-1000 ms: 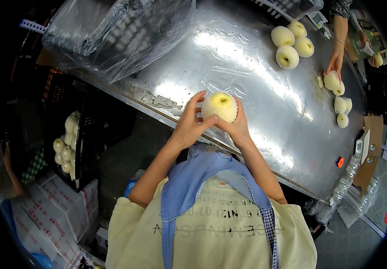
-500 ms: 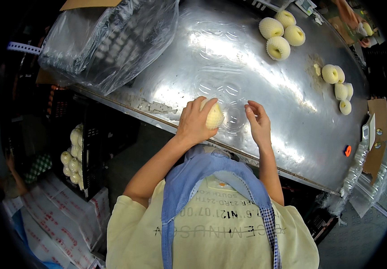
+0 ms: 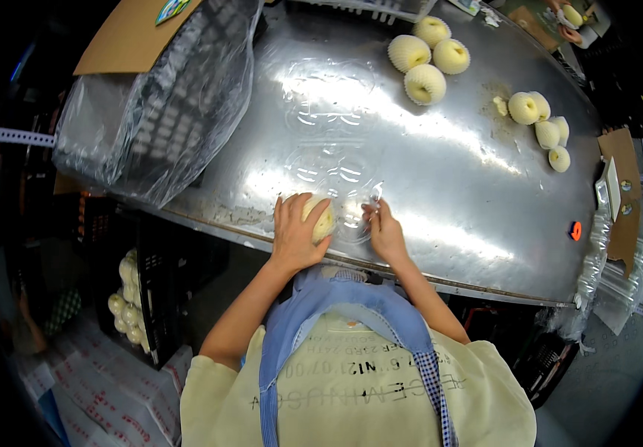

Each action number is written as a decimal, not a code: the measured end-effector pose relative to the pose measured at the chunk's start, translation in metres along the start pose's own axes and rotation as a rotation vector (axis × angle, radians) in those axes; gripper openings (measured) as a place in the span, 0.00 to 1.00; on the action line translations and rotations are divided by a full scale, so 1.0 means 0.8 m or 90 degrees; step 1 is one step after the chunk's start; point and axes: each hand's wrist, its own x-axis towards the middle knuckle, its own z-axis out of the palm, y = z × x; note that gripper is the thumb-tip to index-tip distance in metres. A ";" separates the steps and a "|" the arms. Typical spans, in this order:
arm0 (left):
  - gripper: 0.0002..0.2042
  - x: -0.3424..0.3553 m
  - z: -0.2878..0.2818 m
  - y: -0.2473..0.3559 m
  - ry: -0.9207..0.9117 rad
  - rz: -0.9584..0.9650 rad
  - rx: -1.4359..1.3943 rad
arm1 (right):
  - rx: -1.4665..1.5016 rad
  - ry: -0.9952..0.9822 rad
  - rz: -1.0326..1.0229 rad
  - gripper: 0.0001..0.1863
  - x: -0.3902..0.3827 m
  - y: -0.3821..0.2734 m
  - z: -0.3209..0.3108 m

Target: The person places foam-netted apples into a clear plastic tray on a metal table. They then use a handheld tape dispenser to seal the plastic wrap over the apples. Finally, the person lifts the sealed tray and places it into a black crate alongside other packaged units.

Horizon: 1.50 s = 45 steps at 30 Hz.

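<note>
My left hand [image 3: 296, 232] covers a pale yellow fruit in a foam net [image 3: 322, 220] and presses it into the near cup of a clear plastic tray [image 3: 330, 141] lying on the steel table [image 3: 441, 179]. My right hand [image 3: 385, 232] pinches the tray's near edge just right of the fruit. The tray's other cups look empty.
Three netted fruits [image 3: 426, 56] sit at the table's far side, with several more [image 3: 541, 127] to the right. A large clear bag over a crate [image 3: 157, 112] fills the left. A crate of fruit [image 3: 129, 302] stands below left. Another person's hands [image 3: 569, 18] work at the top right.
I have lowered the fruit from in front of me onto the table and into the tray. My right hand let go of it and took hold of the tray edge.
</note>
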 end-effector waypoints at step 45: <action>0.42 -0.013 0.007 -0.022 0.044 -0.072 -0.169 | -0.068 -0.059 -0.294 0.19 0.012 -0.078 0.023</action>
